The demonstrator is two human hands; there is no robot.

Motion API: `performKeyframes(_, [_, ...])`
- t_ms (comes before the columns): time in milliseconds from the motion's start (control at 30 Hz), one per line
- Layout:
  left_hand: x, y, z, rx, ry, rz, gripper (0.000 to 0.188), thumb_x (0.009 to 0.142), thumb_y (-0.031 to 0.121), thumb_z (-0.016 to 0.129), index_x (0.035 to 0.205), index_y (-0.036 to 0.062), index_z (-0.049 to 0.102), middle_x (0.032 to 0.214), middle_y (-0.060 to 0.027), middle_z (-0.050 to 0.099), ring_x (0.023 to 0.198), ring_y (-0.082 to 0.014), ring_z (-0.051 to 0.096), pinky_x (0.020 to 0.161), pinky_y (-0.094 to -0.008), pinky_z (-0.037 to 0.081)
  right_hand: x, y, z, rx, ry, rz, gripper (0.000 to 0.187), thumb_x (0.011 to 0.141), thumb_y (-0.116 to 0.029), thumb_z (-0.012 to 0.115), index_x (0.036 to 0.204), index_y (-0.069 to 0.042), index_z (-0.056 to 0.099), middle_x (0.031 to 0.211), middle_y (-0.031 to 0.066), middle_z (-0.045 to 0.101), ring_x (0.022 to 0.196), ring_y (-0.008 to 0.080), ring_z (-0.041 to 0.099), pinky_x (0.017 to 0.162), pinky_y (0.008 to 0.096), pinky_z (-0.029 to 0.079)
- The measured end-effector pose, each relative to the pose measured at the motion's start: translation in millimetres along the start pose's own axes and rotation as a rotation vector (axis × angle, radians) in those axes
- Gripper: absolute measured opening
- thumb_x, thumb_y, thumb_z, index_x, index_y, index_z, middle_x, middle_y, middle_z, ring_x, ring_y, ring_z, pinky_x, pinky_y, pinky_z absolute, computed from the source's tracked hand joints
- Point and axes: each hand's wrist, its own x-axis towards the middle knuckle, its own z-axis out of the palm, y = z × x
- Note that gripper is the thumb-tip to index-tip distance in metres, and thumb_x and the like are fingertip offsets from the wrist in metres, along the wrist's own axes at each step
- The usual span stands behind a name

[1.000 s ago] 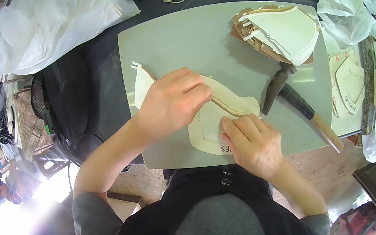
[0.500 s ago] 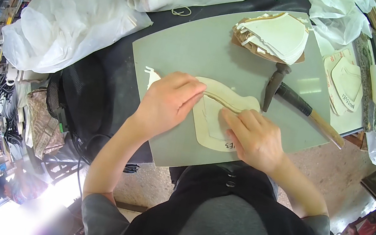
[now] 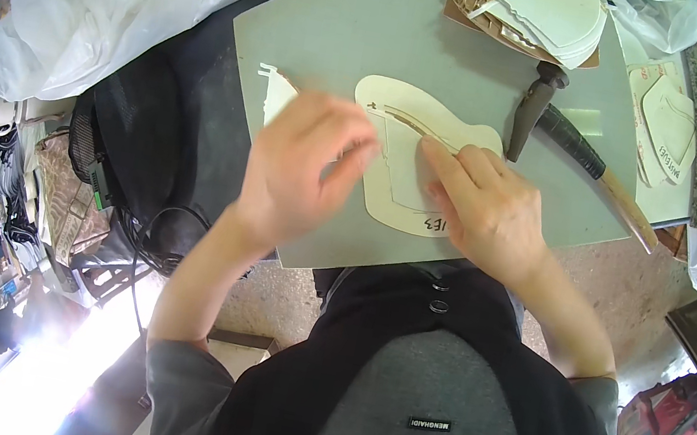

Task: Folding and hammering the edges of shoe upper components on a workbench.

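Note:
A cream card pattern piece [image 3: 382,210] with rounded corners lies flat on the grey-green board. A narrow curved slot with a brown edge runs across its upper part, and thin lines are drawn on it. My right hand [image 3: 493,201] rests on the piece's right side, index finger stretched along the end of the slot, the other fingers curled and pressing it down. My left hand [image 3: 307,164] hovers left of the piece, blurred by motion. Its thumb and fingers curve toward each other; whether anything is between them does not show. Behind it lies a white scrap [image 3: 279,95].
A hammer [image 3: 573,145] with a wooden handle lies at the right. Beyond it, a box of white card pieces [image 3: 538,13] stands on the board [image 3: 324,36]. More pattern pieces [image 3: 665,129] lie far right. A white plastic bag [image 3: 115,9] fills the far left.
My left hand has lifted off the slot's left end and moved left, uncovering that end. My right hand stays on the pattern piece. The whole view has shifted slightly.

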Motion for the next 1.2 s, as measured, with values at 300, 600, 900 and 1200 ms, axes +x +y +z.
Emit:
performKeyframes(300, [-51,28,23,0.198,-0.210,0.122,0.042,0.080,0.014,0.081,0.119,0.0055,0.068,0.129,-0.0141,0.065,0.122,-0.0306,0.061,0.096,-0.0437,0.051,-4,2,-6,0.091,-0.053,-0.146,0.039,0.078,-0.015,0.076,0.115,-0.013,0.066,0.081,0.0020,0.052,0.073,0.0181,0.060,0.058,0.0329,0.052])
performKeyframes(600, [6,-3,18,0.115,0.110,-0.147,0.031,0.086,0.004,0.070,0.116,-0.0007,0.068,0.105,-0.0120,0.065,0.093,-0.0318,0.061,0.083,-0.0422,0.049,0,4,-5,-0.013,-0.093,-0.153,0.037,0.072,-0.015,0.077,0.108,-0.020,0.070,0.075,-0.0013,0.047,0.067,0.0152,0.055,0.050,0.0311,0.045])
performKeyframes(900, [23,-2,25,0.509,-0.143,0.007,0.013,0.083,-0.001,0.067,0.083,0.0024,0.054,0.086,-0.0092,0.058,0.084,-0.0285,0.060,0.073,-0.0400,0.047,-2,9,-1,0.052,-0.022,-0.178,0.040,0.069,-0.012,0.075,0.108,-0.018,0.070,0.075,-0.0026,0.049,0.066,0.0151,0.055,0.050,0.0302,0.046])
performKeyframes(1200, [16,17,17,-0.632,-0.119,-0.682,0.005,0.100,0.002,0.056,0.105,-0.0001,0.054,0.090,-0.0090,0.067,0.080,-0.0116,0.063,0.072,-0.0272,0.051,-4,10,-2,0.049,-0.009,-0.182,0.038,0.072,-0.015,0.076,0.109,-0.018,0.070,0.075,-0.0032,0.048,0.068,0.0134,0.055,0.051,0.0297,0.046])
